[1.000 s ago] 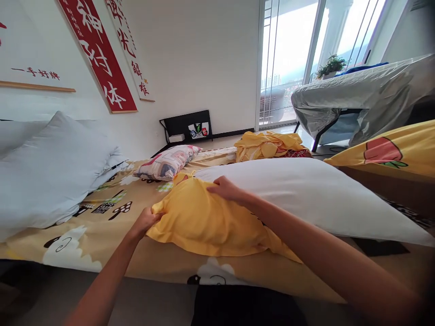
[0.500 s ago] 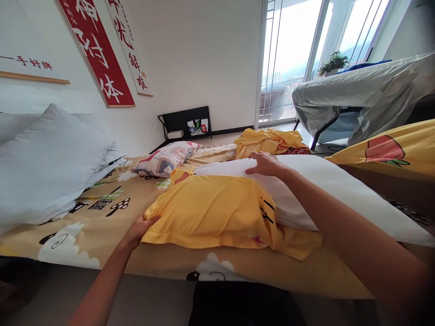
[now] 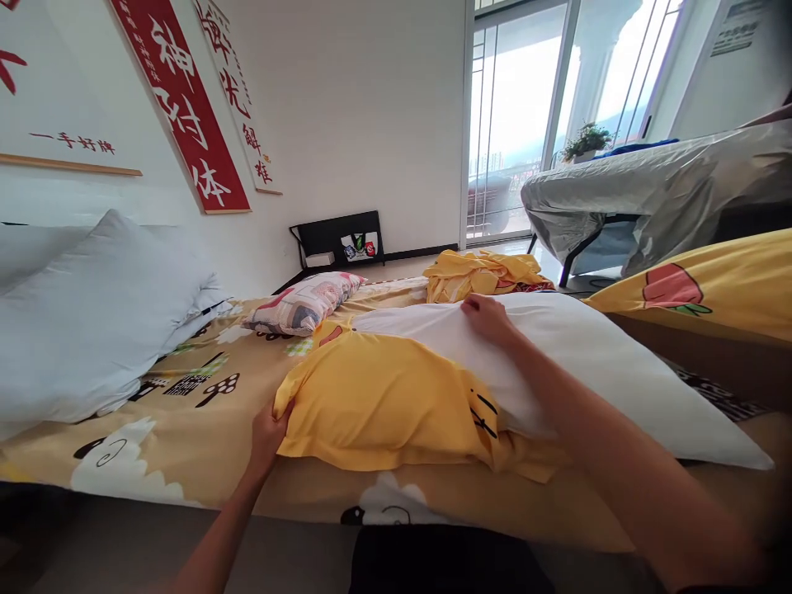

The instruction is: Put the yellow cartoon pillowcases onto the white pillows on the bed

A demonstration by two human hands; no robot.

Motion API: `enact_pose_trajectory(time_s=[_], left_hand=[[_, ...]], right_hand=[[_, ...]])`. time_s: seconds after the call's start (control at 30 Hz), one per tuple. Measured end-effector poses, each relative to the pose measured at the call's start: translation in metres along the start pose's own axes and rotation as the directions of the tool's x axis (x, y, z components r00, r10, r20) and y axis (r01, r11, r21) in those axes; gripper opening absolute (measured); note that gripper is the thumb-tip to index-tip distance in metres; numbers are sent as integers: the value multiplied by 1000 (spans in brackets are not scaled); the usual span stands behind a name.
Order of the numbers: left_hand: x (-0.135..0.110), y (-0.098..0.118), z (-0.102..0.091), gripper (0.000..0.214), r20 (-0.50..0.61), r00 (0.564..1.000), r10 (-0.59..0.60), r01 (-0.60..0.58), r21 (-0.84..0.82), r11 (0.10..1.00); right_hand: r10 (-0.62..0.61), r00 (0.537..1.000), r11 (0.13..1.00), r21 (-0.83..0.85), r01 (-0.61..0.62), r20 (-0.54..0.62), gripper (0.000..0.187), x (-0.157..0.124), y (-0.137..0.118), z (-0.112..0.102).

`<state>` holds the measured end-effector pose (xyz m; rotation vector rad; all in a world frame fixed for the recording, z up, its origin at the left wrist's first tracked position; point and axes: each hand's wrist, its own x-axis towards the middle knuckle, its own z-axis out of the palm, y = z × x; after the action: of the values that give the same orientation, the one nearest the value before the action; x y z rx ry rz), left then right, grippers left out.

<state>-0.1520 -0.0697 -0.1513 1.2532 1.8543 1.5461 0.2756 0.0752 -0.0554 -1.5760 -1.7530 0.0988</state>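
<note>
A yellow pillowcase (image 3: 371,396) covers the left part of a white pillow (image 3: 569,355) lying on the bed. My left hand (image 3: 271,433) is closed on the pillowcase's left corner, thumb on top of the cloth. At the pillow's far edge, my right hand (image 3: 486,318) has its fingers curled, pinching the white fabric. The pillow's right half lies bare, and its left end is hidden inside the yellow cloth. Loose pillowcase fabric bunches in front of the pillow, beneath my right forearm.
A patterned cushion (image 3: 306,304) and a crumpled yellow cloth (image 3: 476,272) lie toward the far side of the bed. White pillows (image 3: 105,305) lean at the left. More yellow fabric with a carrot print (image 3: 711,285) is at the right. Beyond stands a plastic-covered table (image 3: 643,181).
My right hand's fingers have gone from spread on the pillow to curled on its far edge. My left hand has shifted right with the pillowcase corner, and the view has tilted slightly.
</note>
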Motion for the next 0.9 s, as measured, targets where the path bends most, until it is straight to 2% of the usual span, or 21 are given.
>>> enact_pose_trajectory(time_s=[0.13,0.23,0.33,0.43,0.5,0.53,0.57,0.6,0.67,0.77,0.8,0.83,0.87,0.9], left_hand=[[-10,19,16,43,-100,981,167,-168,-8,986],[-6,38,26,39,-222,939,263,-259,46,965],[9,48,30,39,-281,916,287,-268,104,958],[24,37,32,40,-240,936,257,-220,171,960],[27,20,33,36,-182,964,196,-151,233,961],[28,11,32,32,-151,975,160,-115,269,956],[27,3,31,27,-124,984,127,-84,304,949],[27,-4,28,23,-102,989,103,-63,339,939],[26,-12,19,20,-80,993,89,-51,396,917],[20,-2,2,37,-132,980,149,-75,451,889],[15,8,-4,46,-201,952,231,-120,452,884],[9,21,-9,53,-287,893,346,-195,446,874],[1,36,-14,55,-373,796,476,-296,445,845],[-8,55,-17,54,-438,660,611,-427,451,784]], right_hand=[[-12,979,982,181,50,-203,23,-8,-27,-37],[-58,918,908,362,212,-392,27,-21,-54,-69],[-99,798,812,414,410,-595,24,-42,-80,-95],[-276,625,803,182,567,-730,17,-77,-93,-98],[-489,509,739,-27,673,-708,14,-106,-88,-87],[-598,464,684,-113,721,-654,14,-120,-83,-79],[-686,440,629,-170,758,-579,14,-134,-76,-71],[-746,432,591,-206,780,-506,15,-146,-69,-64],[-781,434,569,-227,790,-448,15,-163,-57,-57],[-751,451,594,-196,780,-482,15,-178,-51,-60],[-750,459,596,-187,781,-477,15,-181,-52,-63],[-757,463,593,-187,783,-461,15,-184,-54,-66],[-768,464,586,-193,787,-441,15,-187,-57,-69],[-780,462,578,-202,790,-422,15,-190,-59,-71]])
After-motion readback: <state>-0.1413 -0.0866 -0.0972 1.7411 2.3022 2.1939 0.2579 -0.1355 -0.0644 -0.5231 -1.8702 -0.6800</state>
